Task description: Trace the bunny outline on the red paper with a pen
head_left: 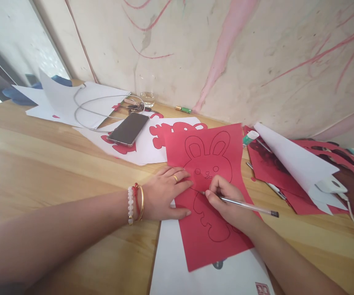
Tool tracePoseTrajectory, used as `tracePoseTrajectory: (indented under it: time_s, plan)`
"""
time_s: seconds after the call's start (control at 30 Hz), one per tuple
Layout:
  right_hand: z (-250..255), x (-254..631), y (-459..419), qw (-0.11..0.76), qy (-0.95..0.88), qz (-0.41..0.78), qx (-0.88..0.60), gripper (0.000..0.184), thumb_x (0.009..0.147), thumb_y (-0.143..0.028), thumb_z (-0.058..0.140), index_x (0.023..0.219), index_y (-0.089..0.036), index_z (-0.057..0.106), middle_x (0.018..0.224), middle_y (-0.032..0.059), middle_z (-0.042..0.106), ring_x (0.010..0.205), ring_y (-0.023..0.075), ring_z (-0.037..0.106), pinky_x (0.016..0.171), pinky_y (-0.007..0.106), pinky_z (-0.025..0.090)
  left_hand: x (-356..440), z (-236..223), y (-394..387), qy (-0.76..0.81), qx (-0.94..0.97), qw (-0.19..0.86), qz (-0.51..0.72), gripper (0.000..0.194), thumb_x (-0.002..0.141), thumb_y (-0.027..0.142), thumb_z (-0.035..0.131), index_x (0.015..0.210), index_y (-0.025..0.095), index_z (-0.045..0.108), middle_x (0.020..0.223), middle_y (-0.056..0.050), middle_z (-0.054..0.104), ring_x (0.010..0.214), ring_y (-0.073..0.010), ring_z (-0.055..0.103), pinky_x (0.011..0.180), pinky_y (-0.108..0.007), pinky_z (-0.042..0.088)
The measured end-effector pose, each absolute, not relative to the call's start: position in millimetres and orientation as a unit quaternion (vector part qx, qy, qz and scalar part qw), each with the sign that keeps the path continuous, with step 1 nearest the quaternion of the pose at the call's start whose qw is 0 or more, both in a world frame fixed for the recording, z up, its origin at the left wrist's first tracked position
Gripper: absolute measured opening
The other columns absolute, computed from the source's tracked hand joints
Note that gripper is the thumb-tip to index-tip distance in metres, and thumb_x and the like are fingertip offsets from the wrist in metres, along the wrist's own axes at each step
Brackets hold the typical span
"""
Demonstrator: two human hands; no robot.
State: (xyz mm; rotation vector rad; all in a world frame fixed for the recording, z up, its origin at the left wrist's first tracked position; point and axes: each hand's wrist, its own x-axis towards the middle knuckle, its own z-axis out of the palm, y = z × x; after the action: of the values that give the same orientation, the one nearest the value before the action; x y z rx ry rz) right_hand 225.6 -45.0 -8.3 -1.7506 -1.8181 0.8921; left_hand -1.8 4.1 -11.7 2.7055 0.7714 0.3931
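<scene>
The right hand (230,203) has its thumb and fingers closed together on a pen (247,206), low near the tip, while the left hand (164,196) is flat, with fingers a little spread and holding nothing between them, its fingertips resting upon the left edge of the red paper (207,213). I judge this paper to be very light and thin, soft enough to bend and easy to crease or tear, and it may slide on the smooth white booklet (173,254) below it; so the good place to hold it is flat near the edge, with spread fingers, away from the lines. The pen seems light, stiff and somewhat slippery along its clear barrel, so a hold close to the tip should give better control. As for places, the red paper lies under the right hand and reaches to the right of the left hand, with its upper part beyond both hands. A rabbit drawing (207,168) shows on it, the head beyond the right hand and the body nearer. The pen tip is just right of the left fingertips, near the rabbit's chin; whether it touches the paper, I cannot tell surely.
</scene>
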Motion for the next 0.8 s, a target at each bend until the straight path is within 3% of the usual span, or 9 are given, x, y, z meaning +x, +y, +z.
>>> tracePoseTrajectory:
  time_s: [0.37, 0.8]
  plan:
    - [-9.3, 226.0, -45.6, 0.263, -0.652, 0.338, -0.626, 0.02, 0.085, -0.027, 0.051, 0.071, -0.024, 0.037, 0.06, -0.0069, 0.036, 0.055, 0.0116, 0.036, 0.051, 0.024, 0.03, -0.7, -12.2, 4.1, 0.27, 0.94, 0.155, 0.137, 0.06, 0.08, 0.053, 0.061, 0.127, 0.017, 0.055, 0.136, -0.011, 0.05, 0.129, -0.0317, 0.04, 0.108, -0.049, 0.033]
    - [-2.9, 222.5, -46.3, 0.221, -0.655, 0.323, -0.646, 0.02, 0.085, -0.026, 0.051, 0.071, -0.024, 0.036, 0.061, -0.0069, 0.038, 0.056, 0.012, 0.038, 0.053, 0.025, 0.032, -1.3, -11.0, 4.5, 0.267, 0.941, 0.157, 0.134, 0.058, 0.081, 0.052, 0.06, 0.127, 0.017, 0.055, 0.135, -0.011, 0.051, 0.129, -0.0313, 0.04, 0.107, -0.048, 0.032]
